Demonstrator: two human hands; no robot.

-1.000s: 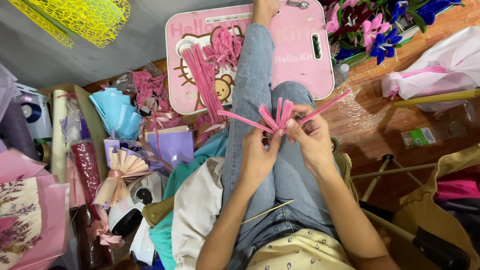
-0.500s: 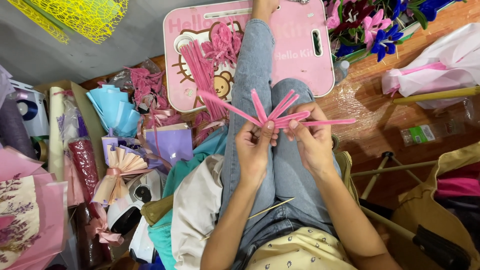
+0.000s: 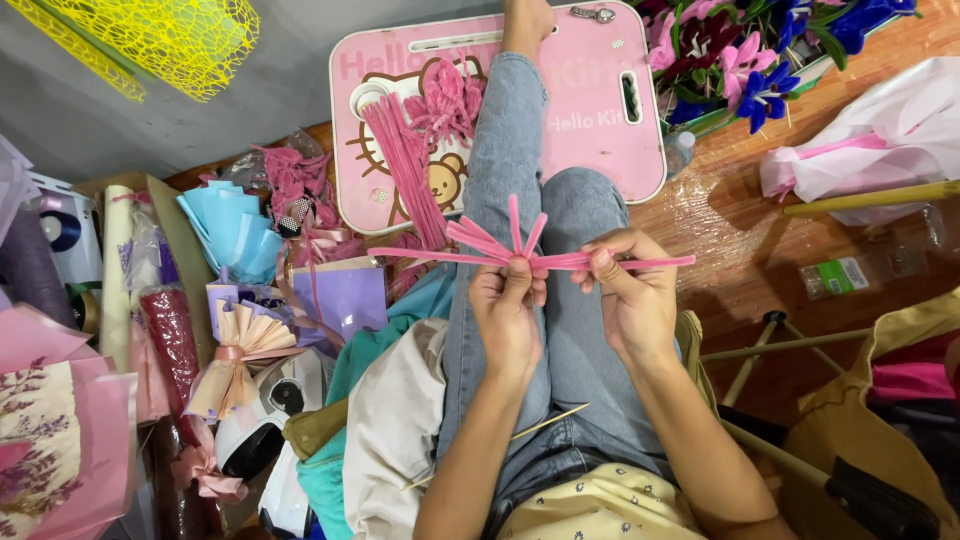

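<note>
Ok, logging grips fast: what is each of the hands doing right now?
Left hand: closed, pinching the bunch of pink pipe cleaners at its middle.
Right hand: closed on one pipe cleaner strand pointing right.

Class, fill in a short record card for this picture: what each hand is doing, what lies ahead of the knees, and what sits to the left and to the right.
left hand: pinches the bunch of pink pipe cleaners at its centre
right hand: grips one stem running right
ahead: pink lap desk with loose stems
left side: blue paper fans, wrapped bouquets
right side: flowers
</note>
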